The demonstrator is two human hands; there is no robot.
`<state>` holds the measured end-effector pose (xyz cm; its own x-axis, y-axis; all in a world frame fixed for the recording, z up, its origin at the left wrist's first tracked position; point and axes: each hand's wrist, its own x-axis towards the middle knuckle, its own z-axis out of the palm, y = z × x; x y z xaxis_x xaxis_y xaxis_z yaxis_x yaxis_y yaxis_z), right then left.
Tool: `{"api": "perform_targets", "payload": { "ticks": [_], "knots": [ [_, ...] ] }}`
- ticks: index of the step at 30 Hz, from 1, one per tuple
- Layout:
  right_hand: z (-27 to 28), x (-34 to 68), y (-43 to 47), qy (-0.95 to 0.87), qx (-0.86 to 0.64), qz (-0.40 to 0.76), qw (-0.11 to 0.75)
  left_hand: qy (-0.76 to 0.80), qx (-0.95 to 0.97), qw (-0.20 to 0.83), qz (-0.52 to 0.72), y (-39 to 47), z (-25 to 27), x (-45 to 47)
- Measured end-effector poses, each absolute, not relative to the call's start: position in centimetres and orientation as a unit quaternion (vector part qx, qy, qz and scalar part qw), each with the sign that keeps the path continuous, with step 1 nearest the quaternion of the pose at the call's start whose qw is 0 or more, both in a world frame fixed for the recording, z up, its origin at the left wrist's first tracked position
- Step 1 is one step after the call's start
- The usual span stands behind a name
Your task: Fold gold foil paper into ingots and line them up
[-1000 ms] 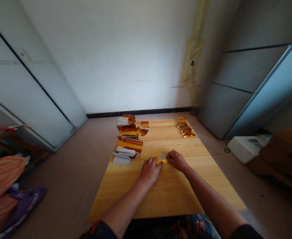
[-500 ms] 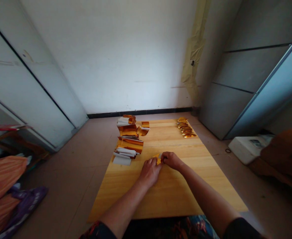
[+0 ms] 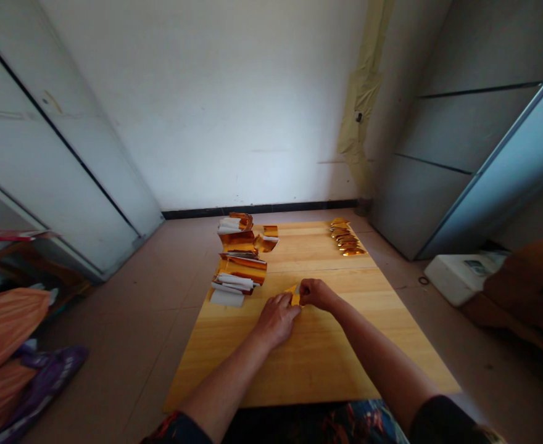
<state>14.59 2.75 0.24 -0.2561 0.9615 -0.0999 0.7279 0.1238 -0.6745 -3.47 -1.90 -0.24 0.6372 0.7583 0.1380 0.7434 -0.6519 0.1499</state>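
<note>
A small piece of gold foil paper (image 3: 295, 298) lies on the wooden table (image 3: 336, 364), partly folded, with a grey-white underside showing near its right edge. My left hand (image 3: 278, 316) presses it down from the left, fingers curled over it and thumb along its near side. The fingertips of my right hand (image 3: 315, 293) are pinched on the paper's right edge; they cover part of it. To the left on the table stand loose stacks of curled gold sheets (image 3: 242, 269) with white backs. A row of folded gold pieces (image 3: 345, 237) sits at the far right corner.
A white wall (image 3: 253, 111) rises beyond the table's far edge. Grey cabinets (image 3: 442, 179) stand on the right, near a white foam box (image 3: 456, 279) on the floor. Orange and purple bags (image 3: 12, 351) lie at the left.
My right hand has shifted very slightly upward, and a little more of the gold paper shows between the hands. My left hand stays nearly in place; the stacks are unchanged.
</note>
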Motion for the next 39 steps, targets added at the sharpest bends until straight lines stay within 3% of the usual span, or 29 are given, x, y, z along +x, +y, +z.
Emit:
{"api": "perform_targets", "payload": {
  "ticks": [13,22,31,39],
  "knots": [
    [-0.4,15.2,2.3,-0.693,-0.638,0.254,0.220,0.425,0.898,0.059,0.097,-1.9,0.1,-3.4],
    [0.4,16.2,0.8,-0.720,-0.644,0.211,0.149,0.453,0.883,0.072,0.104,-2.2,1.1,-2.8],
    [1.1,15.9,-3.4,-0.809,-0.574,0.070,0.102,0.528,0.816,0.124,0.201,-0.5,-0.2,-1.7],
    [0.5,14.7,-5.1,-0.840,-0.517,0.100,0.132,0.471,0.835,0.216,0.186,0.7,-0.4,-3.5]
  ]
}}
